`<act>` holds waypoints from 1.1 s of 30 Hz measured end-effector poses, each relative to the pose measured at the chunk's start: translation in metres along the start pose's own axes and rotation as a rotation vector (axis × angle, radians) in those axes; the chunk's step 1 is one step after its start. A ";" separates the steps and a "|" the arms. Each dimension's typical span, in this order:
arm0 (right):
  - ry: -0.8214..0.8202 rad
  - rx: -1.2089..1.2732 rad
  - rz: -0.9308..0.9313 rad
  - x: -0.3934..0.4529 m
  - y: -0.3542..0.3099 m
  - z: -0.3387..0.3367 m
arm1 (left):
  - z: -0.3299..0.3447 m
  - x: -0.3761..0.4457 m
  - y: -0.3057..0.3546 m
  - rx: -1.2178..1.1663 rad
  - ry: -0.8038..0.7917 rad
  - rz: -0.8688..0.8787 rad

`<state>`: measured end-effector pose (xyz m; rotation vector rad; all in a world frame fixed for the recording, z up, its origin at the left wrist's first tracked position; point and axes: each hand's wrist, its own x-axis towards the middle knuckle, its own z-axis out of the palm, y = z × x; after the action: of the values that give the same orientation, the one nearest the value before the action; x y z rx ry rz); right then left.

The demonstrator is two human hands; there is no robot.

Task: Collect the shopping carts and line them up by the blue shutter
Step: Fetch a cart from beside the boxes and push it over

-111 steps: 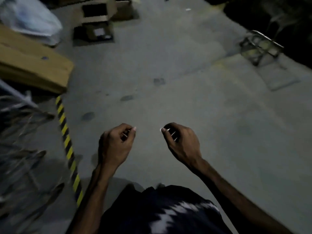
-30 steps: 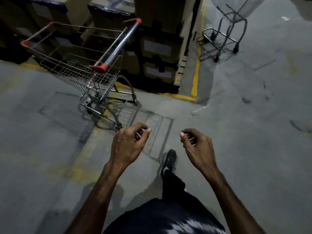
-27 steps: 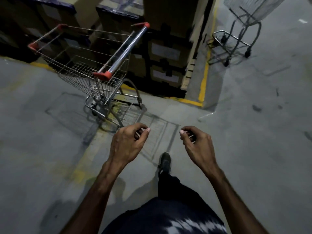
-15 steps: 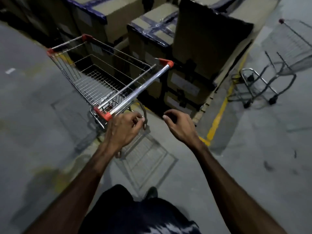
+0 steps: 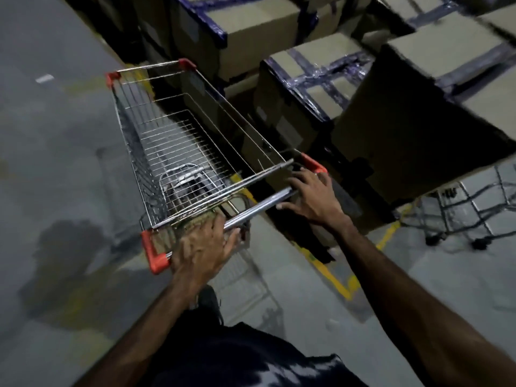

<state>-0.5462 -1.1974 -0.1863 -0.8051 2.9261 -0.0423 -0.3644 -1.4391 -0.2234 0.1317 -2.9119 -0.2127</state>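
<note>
A wire shopping cart (image 5: 178,152) with red corner caps stands right in front of me, its empty basket pointing away along a stack of boxes. My left hand (image 5: 202,248) grips the metal handle bar (image 5: 259,206) near its left red end. My right hand (image 5: 310,195) lies over the bar's right end beside the red cap, fingers spread and bent down onto it. A second wire cart (image 5: 474,208) stands at the right edge, partly cut off. The blue shutter is not in sight.
Stacked cardboard boxes (image 5: 329,88) bound with blue tape fill the upper right, close along the cart's right side. A yellow floor line (image 5: 346,283) runs round their base. Grey concrete floor (image 5: 55,169) with a dark stain lies to the left.
I have closed in on the cart. Both hands, empty and loosely curled before, have reached forward onto its handle bar; the left now wraps it.
</note>
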 end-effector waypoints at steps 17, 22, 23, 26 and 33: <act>-0.163 0.002 -0.469 0.071 -0.127 -0.009 | -0.043 0.034 -0.207 0.124 0.013 -0.254; -0.177 0.053 -0.573 0.061 -0.107 0.009 | -0.041 0.005 -0.166 0.200 -0.036 -0.389; -0.171 0.049 -0.582 0.055 -0.101 0.008 | -0.040 -0.005 -0.155 0.205 -0.035 -0.413; -0.200 0.003 -0.639 0.038 -0.083 -0.001 | -0.038 -0.033 -0.114 0.233 -0.073 -0.518; -0.210 -0.058 -0.790 0.016 -0.048 0.000 | -0.034 -0.099 -0.013 0.235 -0.007 -0.785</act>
<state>-0.5358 -1.2472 -0.1857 -1.7845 2.2499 0.0612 -0.2600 -1.4457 -0.2130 1.3019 -2.7170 0.0154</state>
